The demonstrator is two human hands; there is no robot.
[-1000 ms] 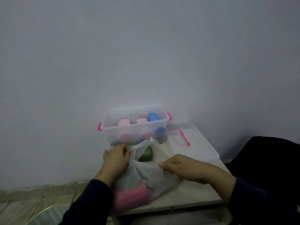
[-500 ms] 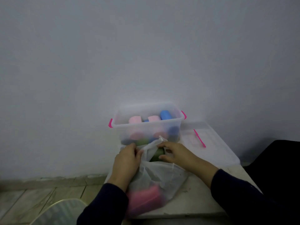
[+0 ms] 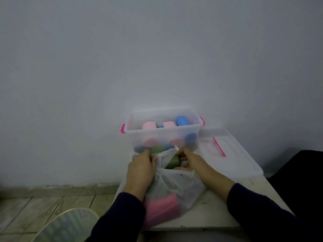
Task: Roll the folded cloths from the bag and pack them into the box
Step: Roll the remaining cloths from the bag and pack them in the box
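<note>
A clear plastic box (image 3: 162,131) with pink latches stands on the white table (image 3: 215,212) by the wall, holding several rolled pink, blue and green cloths. In front of it lies a thin white bag (image 3: 176,187) with a pink cloth (image 3: 162,208) low inside and a green cloth (image 3: 172,162) at its mouth. My left hand (image 3: 140,169) grips the left edge of the bag's mouth. My right hand (image 3: 191,162) reaches into the mouth with its fingers curled around the green cloth.
The box's clear lid (image 3: 229,152) with a pink strip lies to the right of the box. A dark object (image 3: 300,180) stands past the table's right edge. Tiled floor (image 3: 43,205) and a round pale object (image 3: 68,224) lie at lower left.
My right hand left the bag's front edge and went into the mouth onto the green cloth. My left hand kept its hold on the bag's edge. The view shifted left.
</note>
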